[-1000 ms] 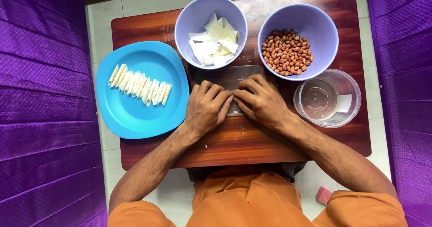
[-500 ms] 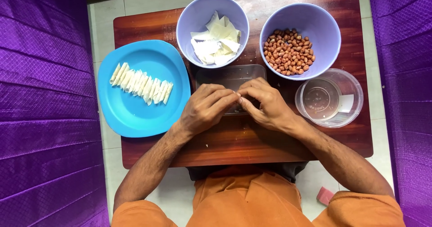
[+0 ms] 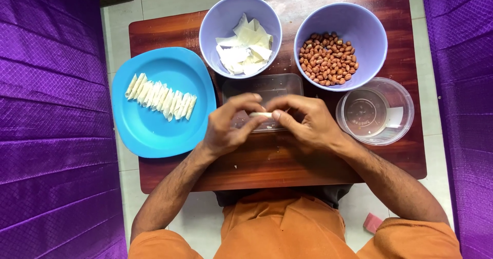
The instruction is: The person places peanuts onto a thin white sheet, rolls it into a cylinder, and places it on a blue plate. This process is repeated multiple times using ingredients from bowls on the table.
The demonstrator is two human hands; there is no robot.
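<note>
Fingertips of left hand [image 3: 228, 125] and right hand [image 3: 303, 123] now pinch a small white roll [image 3: 259, 114], lifted off the clear tray [image 3: 263, 89] since a second ago. Rolling appears finished (finished rolls line the blue plate [image 3: 154, 130]).

A small pale roll of wrapper [image 3: 260, 114] sits pinched between the fingertips of both hands, lying level, just above the clear rectangular tray [image 3: 263, 87]. It's thin, off-white and tube-shaped, only its middle showing, with both ends hidden under the fingers.
</note>
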